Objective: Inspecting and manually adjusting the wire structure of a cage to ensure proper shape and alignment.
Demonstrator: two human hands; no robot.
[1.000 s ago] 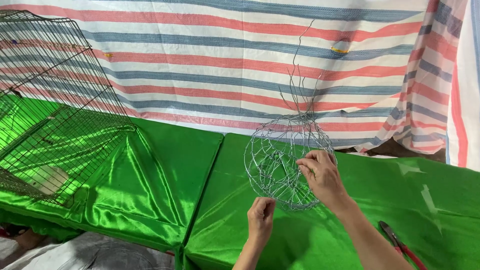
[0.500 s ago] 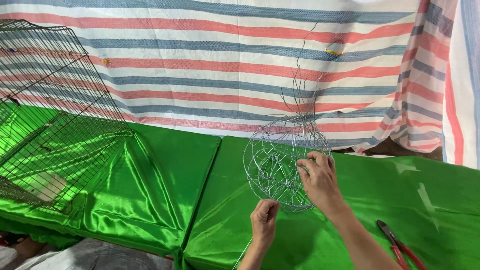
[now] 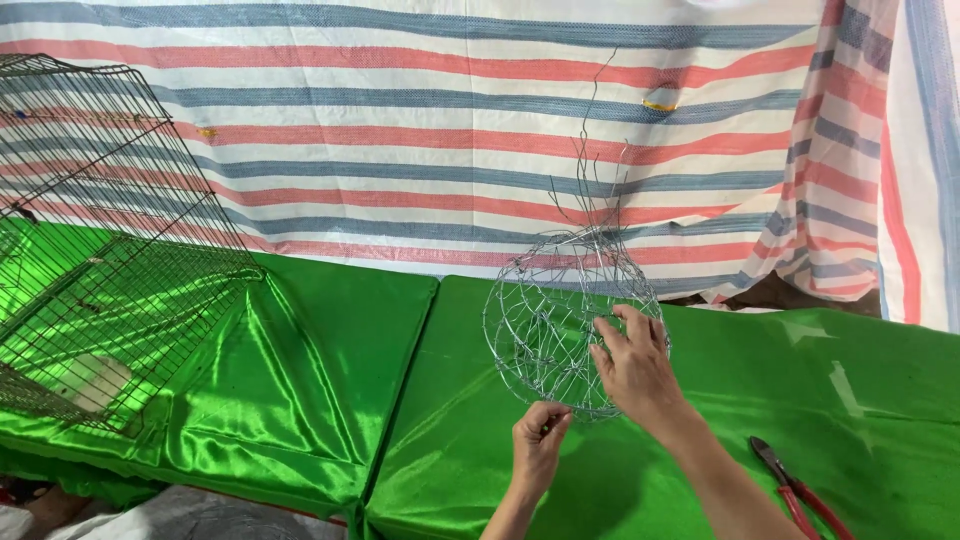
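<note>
My left hand (image 3: 538, 450) pinches the bottom rim of the round wire basket (image 3: 560, 320), held upright over the green satin cloth (image 3: 300, 400). Right hand (image 3: 632, 365) grips its right side, fingers hooked through the mesh. Red-handled pliers (image 3: 800, 490) lie to the right. Black wire cage (image 3: 100, 250) far left, striped tarp (image 3: 400, 130) behind.

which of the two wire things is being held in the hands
The round silver wire mesh ball, held by the right hand and left hand. The dark rectangular wire cage leans untouched at far left.
</note>
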